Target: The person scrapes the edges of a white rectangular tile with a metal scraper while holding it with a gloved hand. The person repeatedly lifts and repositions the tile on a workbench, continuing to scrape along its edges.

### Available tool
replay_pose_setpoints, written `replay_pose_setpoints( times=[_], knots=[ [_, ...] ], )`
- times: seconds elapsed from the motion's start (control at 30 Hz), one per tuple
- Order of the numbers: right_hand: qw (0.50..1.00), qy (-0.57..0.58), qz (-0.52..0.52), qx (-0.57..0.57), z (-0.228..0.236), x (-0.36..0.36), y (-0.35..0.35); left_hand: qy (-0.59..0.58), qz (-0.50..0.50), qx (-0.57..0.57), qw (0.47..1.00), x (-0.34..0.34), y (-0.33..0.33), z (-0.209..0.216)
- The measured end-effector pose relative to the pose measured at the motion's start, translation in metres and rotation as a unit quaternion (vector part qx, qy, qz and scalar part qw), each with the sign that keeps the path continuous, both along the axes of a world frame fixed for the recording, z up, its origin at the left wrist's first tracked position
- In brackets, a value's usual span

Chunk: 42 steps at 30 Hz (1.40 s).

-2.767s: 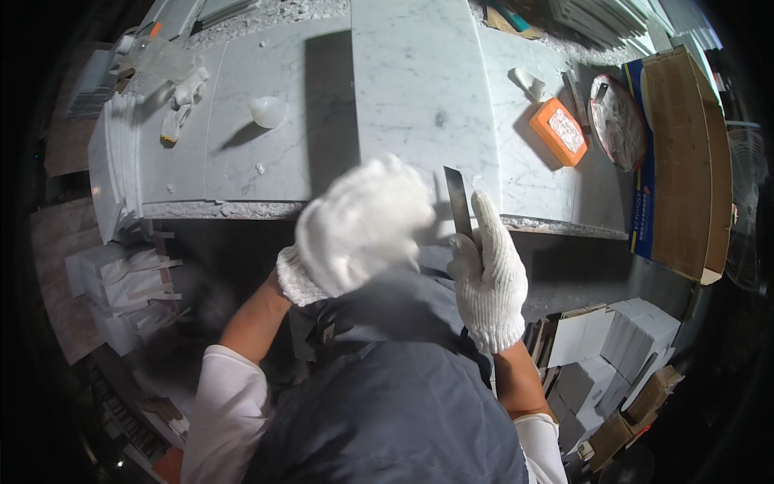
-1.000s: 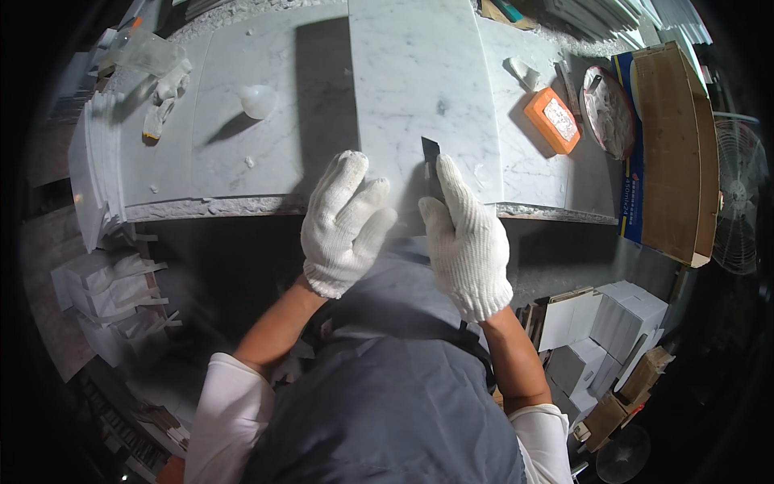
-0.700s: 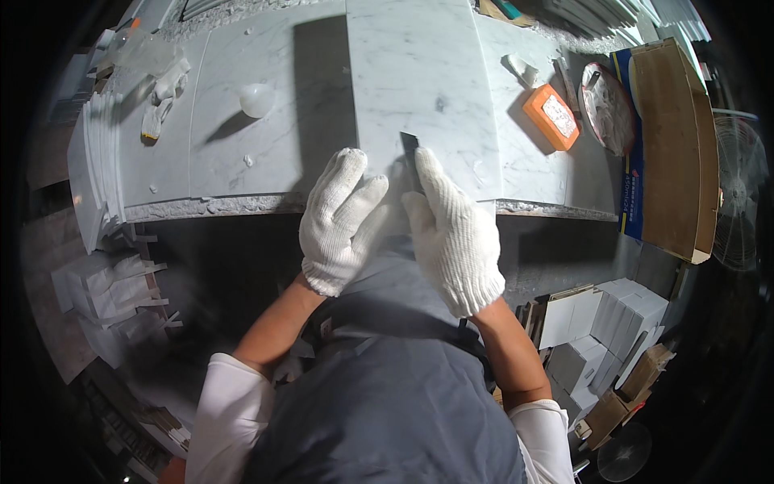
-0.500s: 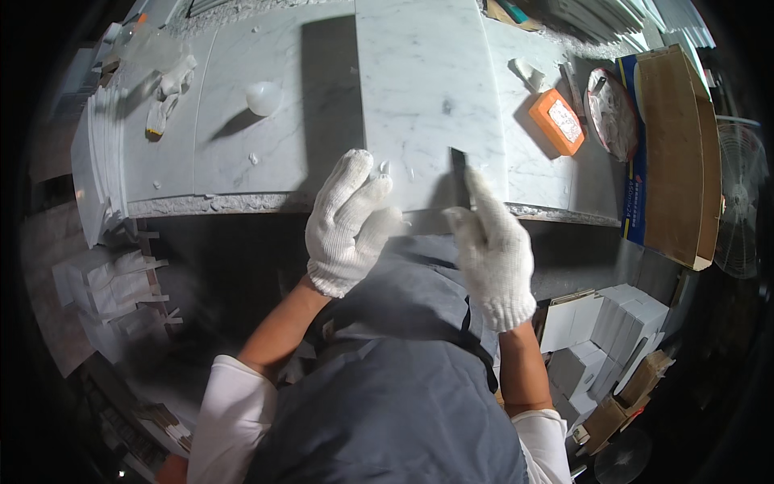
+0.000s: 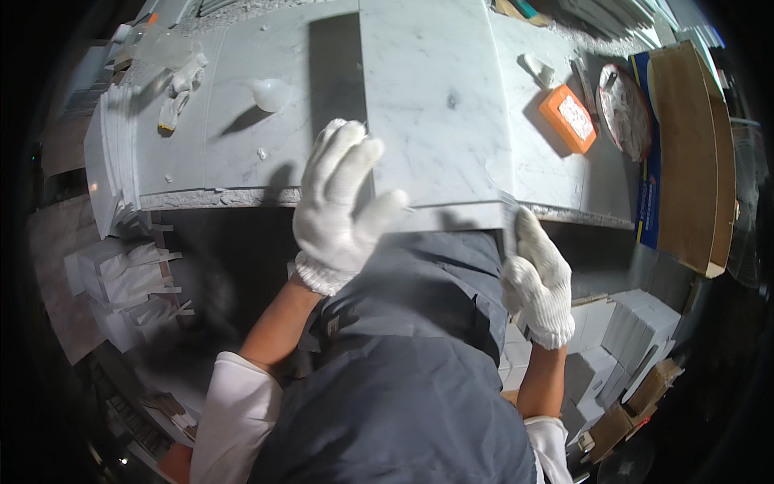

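Note:
A white slab with grey veins, marble-like (image 5: 439, 105), lies on the bench top, its front edge toward me. My left hand (image 5: 343, 198), in a white knitted glove, is at the slab's near left corner. Its fingers are stretched and the thumb stands apart over the front edge; whether it touches the stone I cannot tell. At the near right corner my gloved right hand (image 5: 540, 278) is closed on a thin flat blade (image 5: 509, 226), which points up along the slab's right edge. The blade is smeared by motion.
Right of the slab lie an orange block (image 5: 568, 118) with a white-smeared face, a round dish of white paste (image 5: 625, 113) and an open cardboard box (image 5: 689, 153). To the left are a white rounded lump (image 5: 272, 95) and a crumpled glove (image 5: 184, 89). White cartons (image 5: 629, 331) stand below right.
My right hand has moved right and toward me with the blade, from the slab's top to its right edge. My left hand has shifted slightly left and its fingers have straightened.

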State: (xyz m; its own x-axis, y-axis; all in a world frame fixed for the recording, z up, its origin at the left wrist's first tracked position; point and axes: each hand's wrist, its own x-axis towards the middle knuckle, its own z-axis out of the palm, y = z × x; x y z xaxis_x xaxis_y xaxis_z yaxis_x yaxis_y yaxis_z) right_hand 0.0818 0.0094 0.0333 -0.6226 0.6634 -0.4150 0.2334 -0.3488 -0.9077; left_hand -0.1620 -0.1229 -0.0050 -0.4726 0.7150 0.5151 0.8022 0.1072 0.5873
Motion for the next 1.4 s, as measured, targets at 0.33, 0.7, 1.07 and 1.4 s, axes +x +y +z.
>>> replay_pose_setpoints(
  times=[0.33, 0.7, 1.07, 1.4],
  knots=[
    [0.991, -0.031, -0.122, 0.049, -0.010, 0.030, 0.019, 0.099, -0.072, -0.052, 0.991, 0.031, 0.055, 0.029],
    [0.986, -0.038, -0.161, 0.026, -0.017, 0.047, 0.029, 0.145, -0.036, -0.111, 0.983, 0.026, 0.101, 0.009],
    [0.992, 0.059, -0.106, -0.038, -0.027, 0.053, 0.050, 0.136, -0.092, -0.234, 0.958, 0.027, 0.072, 0.035],
    [0.997, 0.021, -0.058, 0.046, -0.031, 0.006, 0.077, 0.241, -0.151, -0.135, 0.949, 0.039, 0.047, 0.023]
  ],
)
